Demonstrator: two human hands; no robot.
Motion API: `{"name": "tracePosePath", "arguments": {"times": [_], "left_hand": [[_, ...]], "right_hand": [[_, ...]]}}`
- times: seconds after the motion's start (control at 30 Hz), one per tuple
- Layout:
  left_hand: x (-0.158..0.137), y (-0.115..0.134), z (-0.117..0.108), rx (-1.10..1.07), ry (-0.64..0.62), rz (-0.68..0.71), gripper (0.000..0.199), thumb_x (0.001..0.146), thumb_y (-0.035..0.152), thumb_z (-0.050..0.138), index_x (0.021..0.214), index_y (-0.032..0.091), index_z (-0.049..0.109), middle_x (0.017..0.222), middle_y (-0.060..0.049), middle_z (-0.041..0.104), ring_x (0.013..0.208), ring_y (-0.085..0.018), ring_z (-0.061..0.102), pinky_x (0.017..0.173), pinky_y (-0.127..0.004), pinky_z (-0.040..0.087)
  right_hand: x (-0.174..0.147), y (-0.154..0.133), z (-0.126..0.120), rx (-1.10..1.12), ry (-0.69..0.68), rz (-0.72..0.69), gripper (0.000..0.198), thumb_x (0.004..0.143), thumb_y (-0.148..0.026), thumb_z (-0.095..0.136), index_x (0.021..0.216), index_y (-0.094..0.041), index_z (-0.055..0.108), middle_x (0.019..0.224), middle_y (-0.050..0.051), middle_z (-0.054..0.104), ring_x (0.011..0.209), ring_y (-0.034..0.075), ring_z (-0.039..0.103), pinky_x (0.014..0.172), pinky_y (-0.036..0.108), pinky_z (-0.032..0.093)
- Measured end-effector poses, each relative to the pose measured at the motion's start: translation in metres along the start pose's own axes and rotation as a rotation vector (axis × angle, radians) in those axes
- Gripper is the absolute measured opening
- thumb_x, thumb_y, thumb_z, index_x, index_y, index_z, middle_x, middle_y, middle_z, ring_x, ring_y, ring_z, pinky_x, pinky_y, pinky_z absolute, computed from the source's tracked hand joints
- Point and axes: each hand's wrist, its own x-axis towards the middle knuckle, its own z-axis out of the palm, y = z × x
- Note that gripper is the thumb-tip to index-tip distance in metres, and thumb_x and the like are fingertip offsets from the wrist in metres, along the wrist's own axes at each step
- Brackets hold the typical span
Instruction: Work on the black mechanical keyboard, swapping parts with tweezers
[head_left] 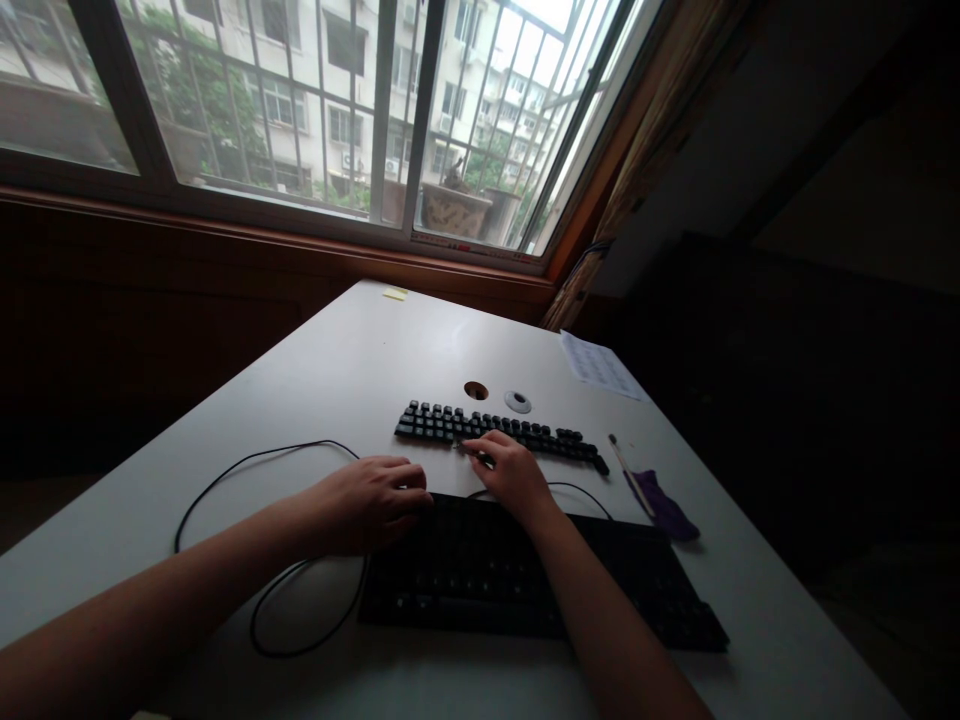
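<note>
A black keyboard (480, 575) lies near me on the white table, its left and upper part dark and seemingly without caps. Beyond it, loose black keycaps (517, 428) stand in several rows. My left hand (379, 500) is at the keyboard's far left corner, fingers bent over its edge; the thumb is hidden. Stretched past the keyboard's far edge, my right hand (510, 475) pinches a small shiny tool (459, 446) with thumb and forefinger. The tool's tip is at the near row of keycaps. Its exact shape is too small to make out.
A black cable (262, 455) loops left of the keyboard. At the right lie a brush (630, 475) and a purple cloth (664, 505). Behind the keycaps are a round table hole (476, 391) and its grey cover (517, 402). Papers (604, 365) and a yellow note (395, 294) lie farther back.
</note>
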Motion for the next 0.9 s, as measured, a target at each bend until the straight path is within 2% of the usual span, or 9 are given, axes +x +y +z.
{"name": "tracePosePath", "arguments": {"times": [0.2, 0.7, 0.9], "left_hand": [[-0.0001, 0.0008, -0.0013, -0.01, -0.01, -0.004, 0.025, 0.093, 0.025, 0.058, 0.118, 0.023, 0.062, 0.109, -0.005, 0.063, 0.089, -0.021, 0.063, 0.079, -0.035, 0.051], [-0.0005, 0.0014, -0.0026, -0.01, 0.031, 0.011, 0.024, 0.092, 0.025, 0.059, 0.116, 0.023, 0.063, 0.107, -0.005, 0.064, 0.088, -0.02, 0.063, 0.077, -0.033, 0.05], [0.0001, 0.0017, -0.0027, -0.011, 0.053, 0.018, 0.022, 0.092, 0.025, 0.06, 0.114, 0.023, 0.064, 0.106, -0.005, 0.064, 0.087, -0.02, 0.063, 0.078, -0.033, 0.05]], "right_hand": [[0.0007, -0.0025, 0.0005, -0.029, -0.045, 0.014, 0.033, 0.087, -0.015, 0.062, 0.116, -0.027, 0.072, 0.11, 0.003, 0.07, 0.097, 0.019, 0.069, 0.091, 0.031, 0.054], [0.0016, -0.0025, 0.0028, -0.02, -0.041, 0.003, 0.038, 0.089, -0.016, 0.059, 0.125, -0.028, 0.065, 0.119, 0.004, 0.068, 0.107, 0.021, 0.067, 0.097, 0.034, 0.053], [0.0015, -0.0027, 0.0033, -0.026, -0.076, 0.001, 0.038, 0.089, -0.017, 0.06, 0.125, -0.028, 0.066, 0.121, 0.005, 0.068, 0.105, 0.021, 0.068, 0.093, 0.034, 0.054]]}}
